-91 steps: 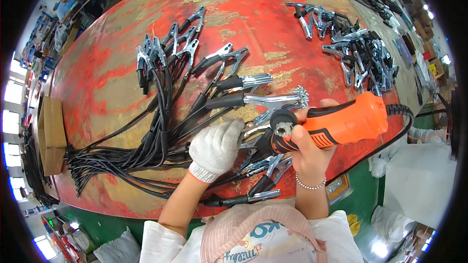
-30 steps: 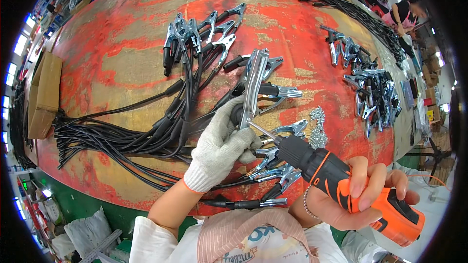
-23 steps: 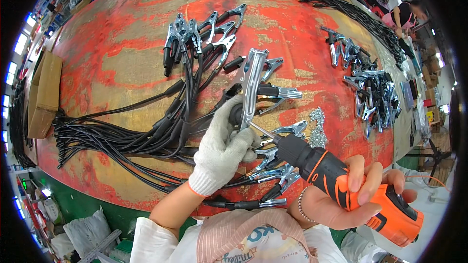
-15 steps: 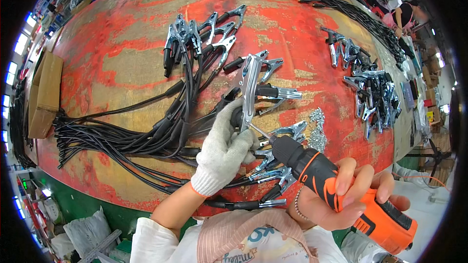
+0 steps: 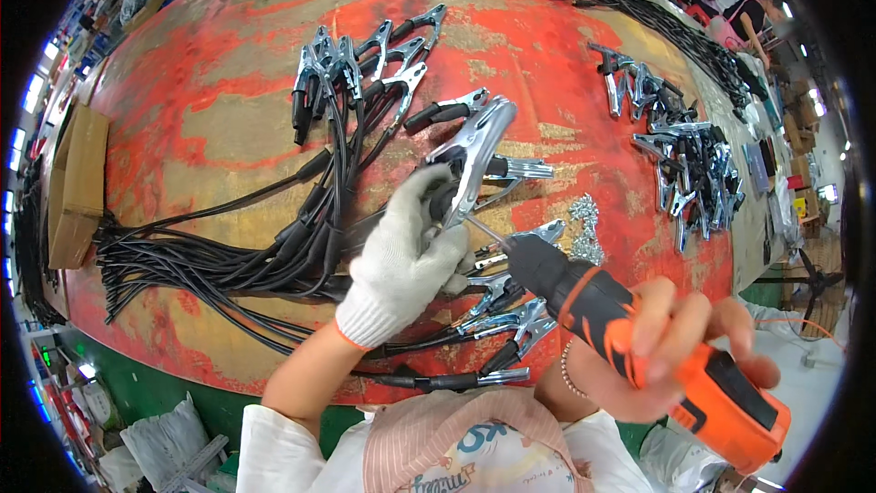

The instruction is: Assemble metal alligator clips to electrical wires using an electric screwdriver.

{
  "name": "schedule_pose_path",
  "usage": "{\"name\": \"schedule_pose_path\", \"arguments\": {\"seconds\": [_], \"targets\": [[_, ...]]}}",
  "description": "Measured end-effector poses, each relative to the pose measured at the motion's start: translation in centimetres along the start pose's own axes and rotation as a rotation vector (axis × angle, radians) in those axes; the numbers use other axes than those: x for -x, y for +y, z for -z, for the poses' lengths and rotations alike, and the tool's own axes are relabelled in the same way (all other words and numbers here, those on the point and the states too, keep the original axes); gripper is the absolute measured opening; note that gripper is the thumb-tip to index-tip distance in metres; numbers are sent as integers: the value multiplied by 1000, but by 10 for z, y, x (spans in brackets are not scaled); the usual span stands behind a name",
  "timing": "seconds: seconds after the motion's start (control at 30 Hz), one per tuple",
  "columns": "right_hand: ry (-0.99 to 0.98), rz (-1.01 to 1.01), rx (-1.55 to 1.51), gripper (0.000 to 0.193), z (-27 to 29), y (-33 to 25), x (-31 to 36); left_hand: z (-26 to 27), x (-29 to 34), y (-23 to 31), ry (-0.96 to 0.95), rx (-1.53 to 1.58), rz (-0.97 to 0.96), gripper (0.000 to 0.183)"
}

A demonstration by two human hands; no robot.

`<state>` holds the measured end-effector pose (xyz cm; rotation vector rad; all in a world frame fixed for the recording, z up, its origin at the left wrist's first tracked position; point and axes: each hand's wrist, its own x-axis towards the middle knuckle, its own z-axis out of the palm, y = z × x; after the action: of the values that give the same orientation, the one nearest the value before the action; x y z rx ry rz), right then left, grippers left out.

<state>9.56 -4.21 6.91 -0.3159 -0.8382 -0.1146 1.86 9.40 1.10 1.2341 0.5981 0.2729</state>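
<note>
My left hand [image 5: 401, 251], in a white knit glove, grips a silver metal cable clamp [image 5: 476, 160] near its black lower end, jaws pointing up. My bare right hand [image 5: 671, 338] is wrapped round an orange and black cordless screwdriver [image 5: 579, 297]. Its thin bit meets the lower part of the clamp beside my gloved fingers; the exact contact point is too small to make out. More clamps on black cables [image 5: 513, 319] lie just beneath and to the right of my left hand. A small heap of silver screws [image 5: 584, 226] lies beyond the screwdriver's nose.
Bundled black cables [image 5: 210, 256] run across the left of the worn red table [image 5: 511, 46], with several clamps [image 5: 333, 68] at their ends. Loose clamps [image 5: 698, 169] are piled at right, and another cable bundle [image 5: 620, 0] lies behind. A cardboard box [image 5: 78, 187] stands at the left edge.
The held clamp has tilted, its upper end leaning further right. My left hand has shifted slightly left, while the screwdriver stays up against the clamp.
</note>
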Motion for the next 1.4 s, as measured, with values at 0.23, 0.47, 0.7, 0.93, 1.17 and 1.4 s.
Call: {"name": "schedule_pose_path", "arguments": {"seconds": [0.23,0.47,0.7,0.93,1.17,1.4], "targets": [[-94,-598,790,28,36,8,22,30,6,30,437,-1230,-822,56],[285,-1045,156,60,28,67,69,31,14,10,255,-1336,-833,50],[625,-970,170,52,71,59,48,29,-19,12,551,-1097,-816,39],[552,-541,424,49,115,4,1,82,-125,16,748,-1761,-856,47],[546,-423,610,41,133,-14,-3,-7,-87,-58,-136,-1794,-853,16],[558,-501,487,63,134,-18,2,-13,-124,-94,134,-1819,-696,24]]}}
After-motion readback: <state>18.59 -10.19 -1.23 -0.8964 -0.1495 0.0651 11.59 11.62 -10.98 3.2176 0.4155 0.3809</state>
